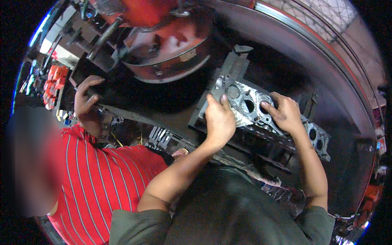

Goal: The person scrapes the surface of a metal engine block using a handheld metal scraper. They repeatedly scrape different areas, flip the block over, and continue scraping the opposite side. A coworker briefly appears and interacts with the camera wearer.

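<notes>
A grey metal cylinder head (247, 98) with a row of round openings lies slanted on a dark machine bed. My left hand (220, 120) grips its near left edge, with the thumb on the mottled, shiny top face. From the right, my right hand (286, 112) holds the same piece, its thumb beside one of the openings and its fingers curled at the far edge. Past my right forearm, a metal end with two round holes (316, 138) shows. Whether it joins the held piece is hidden by my arm.
A large red machine head with a round guard (171, 67) hangs at the upper left. A steel block (237, 63) stands behind the part. At left, a co-worker in a red striped shirt (102, 175) raises a hand (86, 100). Metal bars (159, 136) lie below.
</notes>
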Demonstrator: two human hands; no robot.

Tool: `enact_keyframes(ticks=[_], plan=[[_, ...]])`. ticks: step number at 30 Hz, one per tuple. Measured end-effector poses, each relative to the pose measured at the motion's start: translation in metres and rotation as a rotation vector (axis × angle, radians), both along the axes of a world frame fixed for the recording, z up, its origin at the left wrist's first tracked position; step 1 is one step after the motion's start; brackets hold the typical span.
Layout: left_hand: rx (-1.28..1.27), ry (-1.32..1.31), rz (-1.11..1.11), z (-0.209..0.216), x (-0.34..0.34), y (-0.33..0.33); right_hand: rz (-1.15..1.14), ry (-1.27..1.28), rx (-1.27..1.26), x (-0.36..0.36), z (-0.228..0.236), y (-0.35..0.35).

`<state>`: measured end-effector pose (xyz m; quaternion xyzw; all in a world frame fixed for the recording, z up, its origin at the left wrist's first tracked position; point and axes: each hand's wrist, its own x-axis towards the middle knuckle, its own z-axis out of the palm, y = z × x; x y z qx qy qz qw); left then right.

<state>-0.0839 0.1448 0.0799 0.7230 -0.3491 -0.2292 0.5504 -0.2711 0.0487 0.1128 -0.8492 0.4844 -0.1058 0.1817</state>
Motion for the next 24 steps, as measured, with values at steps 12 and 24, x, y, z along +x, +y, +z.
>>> enact_keyframes(ticks=[12, 24], plan=[[0.174, 0.094, -0.139, -0.019, 0.008, -0.011, 0.011, 0.029, -0.07, 0.001, 0.017, 0.012], [0.056, 0.093, -0.089, -0.031, 0.008, -0.006, 0.063, 0.132, -0.307, 0.066, 0.017, 0.056]])
